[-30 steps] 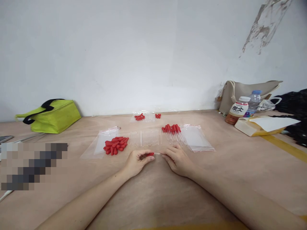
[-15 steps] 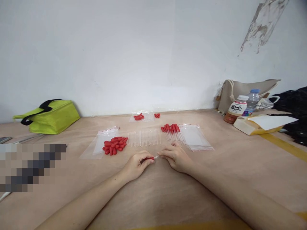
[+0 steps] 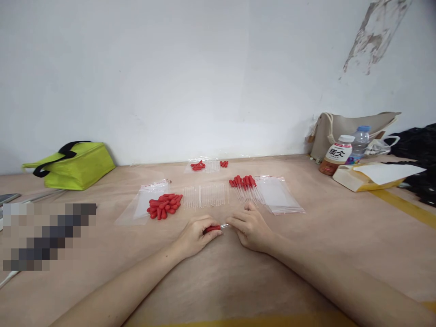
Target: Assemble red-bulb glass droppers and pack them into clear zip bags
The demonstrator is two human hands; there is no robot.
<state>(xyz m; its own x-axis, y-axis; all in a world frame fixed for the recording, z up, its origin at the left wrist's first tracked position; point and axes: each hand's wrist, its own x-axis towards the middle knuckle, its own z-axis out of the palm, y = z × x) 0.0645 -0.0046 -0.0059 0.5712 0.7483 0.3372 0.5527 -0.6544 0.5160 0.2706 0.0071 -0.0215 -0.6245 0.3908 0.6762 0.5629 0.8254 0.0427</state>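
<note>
Between thumb and fingers, my left hand [image 3: 195,234] grips a red rubber dropper bulb [image 3: 211,229]. A clear glass dropper tube [image 3: 224,225] runs from the bulb's end into the pinched fingertips of my right hand [image 3: 252,229]; how deep it sits in the bulb I cannot tell. Loose red bulbs [image 3: 164,207] are heaped beyond my left hand, on a clear plastic bag [image 3: 131,213]. Clear glass tubes [image 3: 211,196] lie in rows in the middle. Just beyond my right hand, droppers with red bulbs [image 3: 243,182] lie bunched beside another zip bag [image 3: 281,197].
Near the wall lie a clear bag [image 3: 213,166] and small red bulbs [image 3: 197,166]. A lime-green bag [image 3: 80,165] stands at the left. On the right are a brown drink bottle [image 3: 335,159], a blue-capped bottle [image 3: 361,141], a beige bag [image 3: 354,125] and an opened paper packet [image 3: 361,178].
My hands have shifted slightly right and down. More of the red bulb now shows in my left fingers. The view has moved a little.
</note>
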